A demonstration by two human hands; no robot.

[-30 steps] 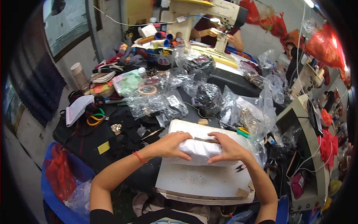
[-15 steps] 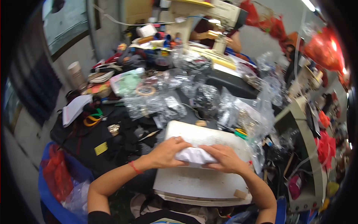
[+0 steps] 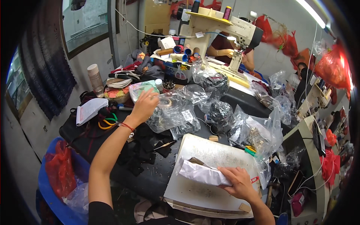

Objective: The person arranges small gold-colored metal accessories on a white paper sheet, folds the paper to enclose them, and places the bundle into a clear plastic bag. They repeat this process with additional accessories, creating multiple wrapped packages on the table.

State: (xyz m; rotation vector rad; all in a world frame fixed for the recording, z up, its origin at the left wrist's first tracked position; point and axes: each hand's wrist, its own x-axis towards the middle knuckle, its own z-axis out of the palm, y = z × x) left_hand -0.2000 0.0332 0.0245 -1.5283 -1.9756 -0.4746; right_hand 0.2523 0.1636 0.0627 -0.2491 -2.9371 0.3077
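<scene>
The person's right hand (image 3: 239,182) gripped the right end of a white bundle (image 3: 202,173), which slanted across the pale board (image 3: 202,146) in the lower middle of the frame. Whether the bundle rested on the board or hung just above it, I couldn't tell. The left hand (image 3: 145,106), a red band (image 3: 127,126) at its wrist, reached out left of centre, fingers extended with nothing to be seen in them, at a heap of clear plastic bags (image 3: 170,116); I couldn't make out whether the fingertips touched anything. Below it, black scraps (image 3: 144,153) lay strewn on the dark tabletop (image 3: 153,180). A small brown block (image 3: 245,207) sat at the board's lower right edge. A blue tub (image 3: 43,180) holding a red bag (image 3: 62,168) stood at lower left, and a sewing machine (image 3: 245,32) rose at the top, a co-worker's hands (image 3: 227,52) behind it.
</scene>
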